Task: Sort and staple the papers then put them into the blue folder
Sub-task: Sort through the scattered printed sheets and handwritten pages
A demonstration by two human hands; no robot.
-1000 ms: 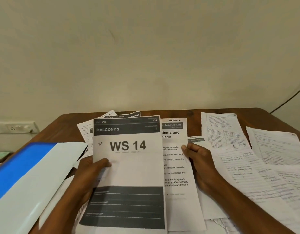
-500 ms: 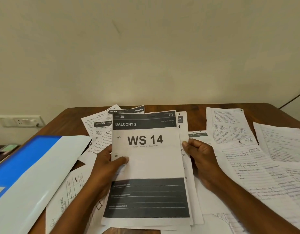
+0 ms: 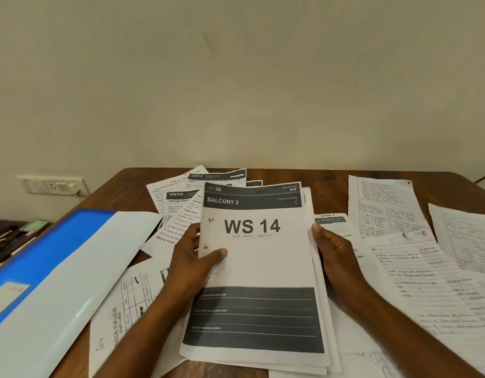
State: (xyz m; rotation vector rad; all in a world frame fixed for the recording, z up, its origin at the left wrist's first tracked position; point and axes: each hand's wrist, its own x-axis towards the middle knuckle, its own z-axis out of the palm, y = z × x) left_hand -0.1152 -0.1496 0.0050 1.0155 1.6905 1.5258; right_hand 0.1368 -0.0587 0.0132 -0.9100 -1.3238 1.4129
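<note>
Worktop [image 3: 132,192]: dark brown wood, smooth, faint sheen; on it, matt white paper stack [image 3: 263,263] and glossy blue plastic folder [image 3: 53,249].

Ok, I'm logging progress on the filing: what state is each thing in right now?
WS 14 stack: gathered, edges not yet flush.
Left hand: grips the stack's left edge.
Right hand: flat against its right edge.
Blue folder: open, no papers seen inside.
Handwritten sheets: loose, overlapping.

Both hands [image 3: 193,261] [image 3: 335,255] apparently square the paper stack [image 3: 263,268] beside the blue folder [image 3: 44,263]
</note>
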